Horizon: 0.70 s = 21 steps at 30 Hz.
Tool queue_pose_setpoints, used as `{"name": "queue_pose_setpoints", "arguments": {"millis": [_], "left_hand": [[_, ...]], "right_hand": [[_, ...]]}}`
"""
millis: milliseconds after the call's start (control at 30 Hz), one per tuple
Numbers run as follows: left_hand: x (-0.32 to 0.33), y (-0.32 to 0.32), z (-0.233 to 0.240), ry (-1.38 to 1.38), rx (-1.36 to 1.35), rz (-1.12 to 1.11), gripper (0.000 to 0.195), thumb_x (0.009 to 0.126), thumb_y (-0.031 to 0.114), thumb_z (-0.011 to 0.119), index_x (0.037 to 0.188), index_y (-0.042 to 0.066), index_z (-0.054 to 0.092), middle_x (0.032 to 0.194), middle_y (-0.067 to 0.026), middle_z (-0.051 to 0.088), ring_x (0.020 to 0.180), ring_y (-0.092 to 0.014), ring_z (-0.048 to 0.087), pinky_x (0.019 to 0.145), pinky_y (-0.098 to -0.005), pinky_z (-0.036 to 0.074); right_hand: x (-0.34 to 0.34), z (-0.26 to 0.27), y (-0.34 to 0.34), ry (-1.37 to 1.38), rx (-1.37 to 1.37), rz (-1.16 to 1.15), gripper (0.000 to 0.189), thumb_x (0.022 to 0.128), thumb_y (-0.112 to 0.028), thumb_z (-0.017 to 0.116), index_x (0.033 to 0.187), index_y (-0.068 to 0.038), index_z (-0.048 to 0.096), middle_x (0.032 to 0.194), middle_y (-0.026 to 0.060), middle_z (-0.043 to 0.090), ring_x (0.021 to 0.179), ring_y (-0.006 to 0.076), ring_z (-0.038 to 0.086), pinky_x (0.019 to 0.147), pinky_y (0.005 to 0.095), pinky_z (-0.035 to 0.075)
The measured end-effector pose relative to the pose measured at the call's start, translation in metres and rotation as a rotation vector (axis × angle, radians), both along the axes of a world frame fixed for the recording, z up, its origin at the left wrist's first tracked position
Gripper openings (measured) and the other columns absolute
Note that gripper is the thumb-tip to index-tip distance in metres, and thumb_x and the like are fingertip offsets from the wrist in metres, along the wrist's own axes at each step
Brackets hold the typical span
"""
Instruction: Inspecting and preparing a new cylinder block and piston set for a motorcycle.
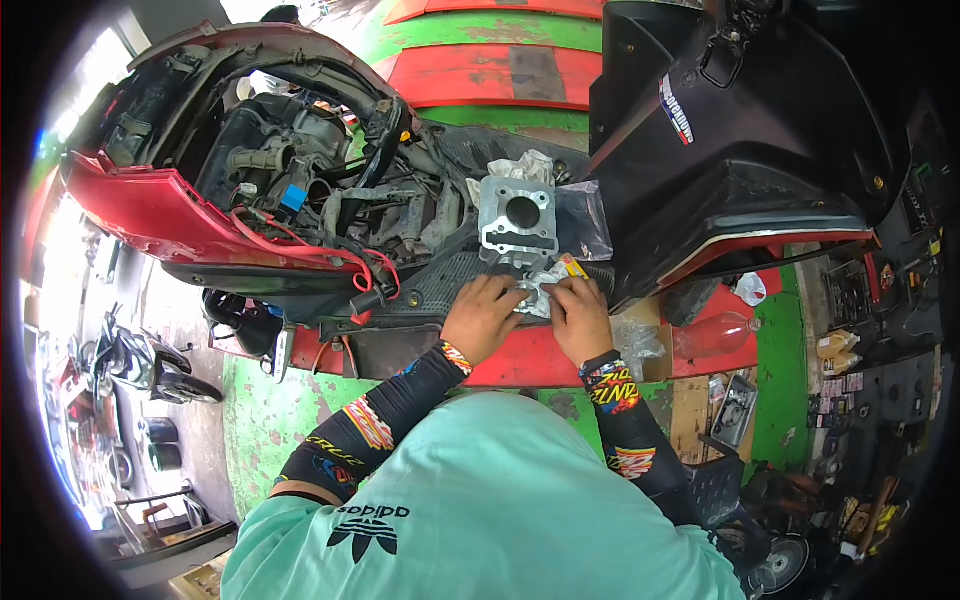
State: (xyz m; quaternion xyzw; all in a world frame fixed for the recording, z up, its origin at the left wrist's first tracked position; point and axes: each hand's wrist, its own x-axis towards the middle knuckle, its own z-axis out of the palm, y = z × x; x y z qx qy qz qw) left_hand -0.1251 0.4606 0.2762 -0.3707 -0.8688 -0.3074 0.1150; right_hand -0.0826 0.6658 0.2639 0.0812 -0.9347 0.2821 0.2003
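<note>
My left hand point(482, 316) and my right hand point(579, 315) face each other over a small silvery metal part or crumpled wrapping point(534, 295); which of the two it is, I cannot tell. The fingertips of both hands touch its sides. Just beyond them an engine cylinder block point(491, 214) stands on the scooter's floorboard point(442, 289), its round bore facing up. Crumpled paper point(525, 166) lies behind the block. A clear plastic bag point(585, 221) is at its right, and a small yellow and white packet point(572, 267) sits near my right fingertips.
At left is the scooter's opened red body point(172, 217) with exposed engine parts and a red cable point(277, 246). The dark front shield point(750, 150) rises at right. Below it are a cardboard box point(656, 337) with plastic bags, a clear bottle point(716, 332) and a metal tray point(733, 412).
</note>
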Motion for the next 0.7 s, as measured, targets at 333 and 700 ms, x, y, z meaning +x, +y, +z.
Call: {"name": "queue_pose_setpoints", "arguments": {"millis": [333,700], "left_hand": [[0.001,-0.024,0.008,-0.033,0.04,0.107,0.02,0.083,0.003,0.07,0.103,0.006,0.067,0.108,-0.01,0.064,0.105,-0.033,0.061,0.093,-0.0436,0.049],[0.009,-0.037,0.02,-0.044,0.041,0.213,0.027,0.083,0.006,0.072,0.11,0.004,0.067,0.122,-0.0132,0.065,0.118,-0.035,0.059,0.101,-0.0427,0.047]], "right_hand": [[-0.038,-0.003,0.002,-0.112,0.132,0.144,0.019,0.092,-0.021,0.064,0.106,-0.01,0.073,0.092,0.0099,0.067,0.084,0.0338,0.068,0.073,0.0467,0.055],[-0.031,0.002,0.001,0.076,0.009,0.223,0.01,0.091,-0.016,0.067,0.097,-0.007,0.065,0.097,0.0097,0.063,0.084,0.036,0.066,0.072,0.0475,0.053]]}}
